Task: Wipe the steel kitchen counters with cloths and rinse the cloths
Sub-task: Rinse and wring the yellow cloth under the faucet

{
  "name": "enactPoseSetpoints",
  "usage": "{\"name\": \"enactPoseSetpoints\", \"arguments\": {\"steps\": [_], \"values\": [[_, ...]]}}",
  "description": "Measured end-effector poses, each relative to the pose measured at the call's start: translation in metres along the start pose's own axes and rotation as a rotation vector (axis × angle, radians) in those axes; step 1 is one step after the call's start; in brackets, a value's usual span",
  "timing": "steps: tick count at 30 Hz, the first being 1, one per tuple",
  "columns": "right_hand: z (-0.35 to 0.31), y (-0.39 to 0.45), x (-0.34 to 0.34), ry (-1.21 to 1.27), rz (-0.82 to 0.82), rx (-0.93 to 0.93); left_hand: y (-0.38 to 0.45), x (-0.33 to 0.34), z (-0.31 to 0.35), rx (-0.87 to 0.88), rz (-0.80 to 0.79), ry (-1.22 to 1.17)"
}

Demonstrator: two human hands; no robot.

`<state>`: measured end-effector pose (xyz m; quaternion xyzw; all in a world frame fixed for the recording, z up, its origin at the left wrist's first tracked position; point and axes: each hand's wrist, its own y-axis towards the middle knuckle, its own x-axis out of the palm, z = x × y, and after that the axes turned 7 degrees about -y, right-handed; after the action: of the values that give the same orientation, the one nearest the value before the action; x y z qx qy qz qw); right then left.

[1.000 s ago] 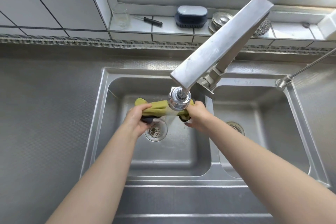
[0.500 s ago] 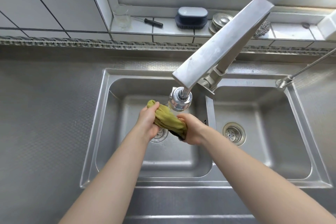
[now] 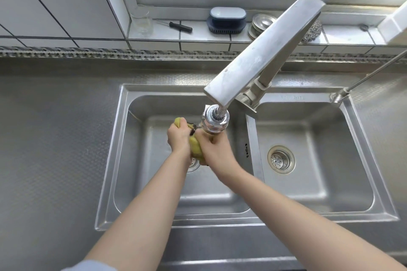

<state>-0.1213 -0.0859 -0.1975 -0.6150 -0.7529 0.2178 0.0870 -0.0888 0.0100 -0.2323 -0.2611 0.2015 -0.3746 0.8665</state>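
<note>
A yellow-green cloth [image 3: 195, 147] is bunched tight between my two hands over the left sink basin [image 3: 141, 160]. My left hand [image 3: 178, 137] grips its upper end and my right hand [image 3: 213, 147] grips the lower part, the two hands pressed close together. They sit just under the chrome spray head [image 3: 214, 121] of the steel faucet [image 3: 264, 50]. Most of the cloth is hidden inside my fists. The left drain [image 3: 193, 166] peeks out beneath my left wrist.
The right basin [image 3: 319, 182] holds only its strainer [image 3: 281, 159]. Textured steel counter [image 3: 55, 149] stretches left of the sink. On the tiled sill stand a glass [image 3: 141, 20], a screwdriver [image 3: 179, 26], a blue brush [image 3: 227, 20], steel lids [image 3: 261, 23] and a steel scourer [image 3: 311, 31].
The cloth was stretched out between my hands a second ago. Since then my hands came together and bunched it into a tight wad under the spray head.
</note>
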Motion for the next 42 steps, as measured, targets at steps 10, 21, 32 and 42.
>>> {"name": "enactPoseSetpoints", "arguments": {"steps": [10, 21, 32, 42], "values": [[0.011, 0.054, -0.031, -0.633, 0.232, 0.265, -0.032, 0.007, -0.003, -0.395, -0.524, -0.074], [0.006, 0.044, -0.025, 0.267, -0.031, 0.208, 0.016, -0.036, -0.015, -0.503, -0.423, 0.209], [0.005, -0.006, -0.032, 0.004, -0.151, 0.084, 0.002, 0.008, -0.008, -0.659, -0.53, -0.176], [-0.013, 0.043, -0.069, -0.307, -0.005, 0.006, -0.006, -0.011, -0.001, -0.446, -0.774, -0.054]]}}
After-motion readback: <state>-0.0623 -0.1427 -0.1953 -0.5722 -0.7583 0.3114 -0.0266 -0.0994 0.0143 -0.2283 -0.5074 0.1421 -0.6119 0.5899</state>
